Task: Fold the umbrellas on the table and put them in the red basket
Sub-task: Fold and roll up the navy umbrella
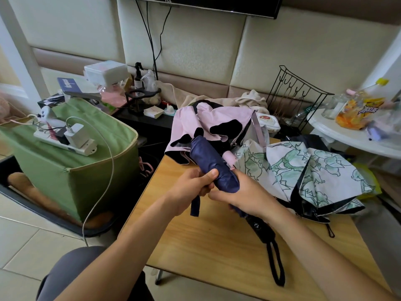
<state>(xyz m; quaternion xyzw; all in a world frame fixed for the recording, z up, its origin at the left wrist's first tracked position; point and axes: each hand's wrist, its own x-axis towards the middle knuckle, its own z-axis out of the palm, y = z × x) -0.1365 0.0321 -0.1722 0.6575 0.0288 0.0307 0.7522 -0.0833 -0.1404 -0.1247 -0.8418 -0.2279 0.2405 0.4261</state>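
Now navy umbrella (213,165) being held above table (217,240) near left edge, long axis slanting: tip toward far left, black handle (261,230) toward near right. Left hand (191,190) being curled round rolled canopy, thumb pressed on top; right hand (245,192) being wrapped round lower end. Navy strap (195,206) hanging loose. Middle of shaft being hidden by right hand. Red basket not being seen. Pink umbrella (208,124) and floral umbrella (303,177) lying unfolded at far side, crowding right edge.

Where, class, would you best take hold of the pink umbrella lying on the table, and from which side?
Grip the pink umbrella by its short pink handle, coming from the near side: the handle sticks out toward the person, firm and bare, while the canopy lies loose and crumpled behind.
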